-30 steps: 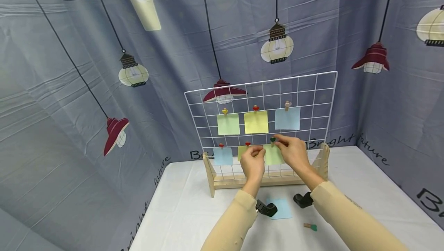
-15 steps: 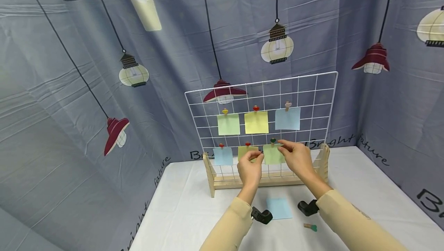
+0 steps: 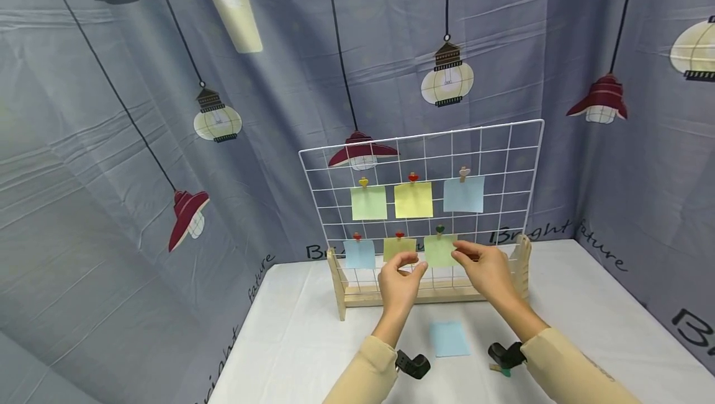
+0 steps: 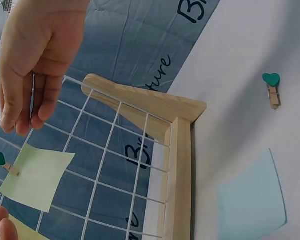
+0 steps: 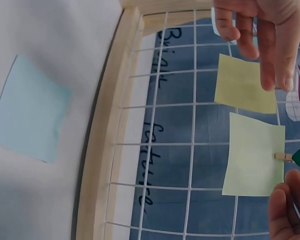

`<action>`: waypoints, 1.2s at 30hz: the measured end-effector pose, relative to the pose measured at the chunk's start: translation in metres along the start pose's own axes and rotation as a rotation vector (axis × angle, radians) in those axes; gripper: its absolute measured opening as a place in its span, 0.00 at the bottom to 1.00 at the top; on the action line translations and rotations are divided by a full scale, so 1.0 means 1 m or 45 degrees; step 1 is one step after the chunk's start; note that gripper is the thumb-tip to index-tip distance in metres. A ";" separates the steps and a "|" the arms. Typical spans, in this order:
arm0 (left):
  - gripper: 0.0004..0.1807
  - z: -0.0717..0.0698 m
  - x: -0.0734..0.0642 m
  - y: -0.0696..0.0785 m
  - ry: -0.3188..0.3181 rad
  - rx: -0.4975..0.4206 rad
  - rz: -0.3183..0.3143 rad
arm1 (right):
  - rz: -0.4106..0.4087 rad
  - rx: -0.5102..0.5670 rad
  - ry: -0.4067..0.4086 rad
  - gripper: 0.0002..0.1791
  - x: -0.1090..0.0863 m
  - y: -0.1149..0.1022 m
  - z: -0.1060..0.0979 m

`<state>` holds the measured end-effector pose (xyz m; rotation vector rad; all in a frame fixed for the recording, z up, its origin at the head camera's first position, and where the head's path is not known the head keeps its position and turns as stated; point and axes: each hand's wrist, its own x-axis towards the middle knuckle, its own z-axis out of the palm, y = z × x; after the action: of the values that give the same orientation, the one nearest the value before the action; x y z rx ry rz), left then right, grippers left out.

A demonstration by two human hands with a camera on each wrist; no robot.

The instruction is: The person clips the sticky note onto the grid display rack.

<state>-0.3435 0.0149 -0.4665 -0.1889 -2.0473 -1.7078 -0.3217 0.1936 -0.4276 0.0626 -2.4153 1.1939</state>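
A light green paper note (image 3: 439, 251) hangs on a white wire grid (image 3: 335, 198) by a green heart clothespin (image 3: 440, 229) at its top edge. Beside the note's right edge is my right hand (image 3: 491, 270), with fingers loosely bent and nothing in them. My left hand (image 3: 399, 283) is just below and left of the note, thumb and fingers apart, holding nothing; it overlaps the lower part of a yellow note (image 3: 399, 247) in the head view. Both wrist views show the green note clipped to the wire, with bare fingers close around it.
A blue note (image 3: 359, 254) hangs lower left; green (image 3: 368, 203), yellow (image 3: 413, 200) and blue (image 3: 463, 194) notes hang in the upper row. On the white table (image 3: 301, 342) lie a loose blue note (image 3: 450, 339) and another green heart clothespin (image 4: 272, 91). A wooden base (image 3: 363, 298) supports the grid.
Both hands have drawn away from the green note and its clothespin, moving down and slightly apart. The note stays hanging in place.
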 end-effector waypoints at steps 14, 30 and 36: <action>0.14 -0.020 -0.018 -0.013 -0.175 -0.093 -0.030 | 0.005 0.033 -0.030 0.22 -0.021 0.007 -0.011; 0.20 -0.057 -0.045 -0.038 -0.253 -0.007 -0.106 | 0.079 0.052 -0.114 0.28 -0.058 0.028 -0.019; 0.21 -0.061 -0.058 -0.049 -0.266 0.015 -0.158 | 0.104 0.042 -0.143 0.31 -0.072 0.036 -0.022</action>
<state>-0.2957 -0.0438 -0.5275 -0.2506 -2.2613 -1.8164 -0.2573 0.2224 -0.4723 0.0424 -2.5174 1.2986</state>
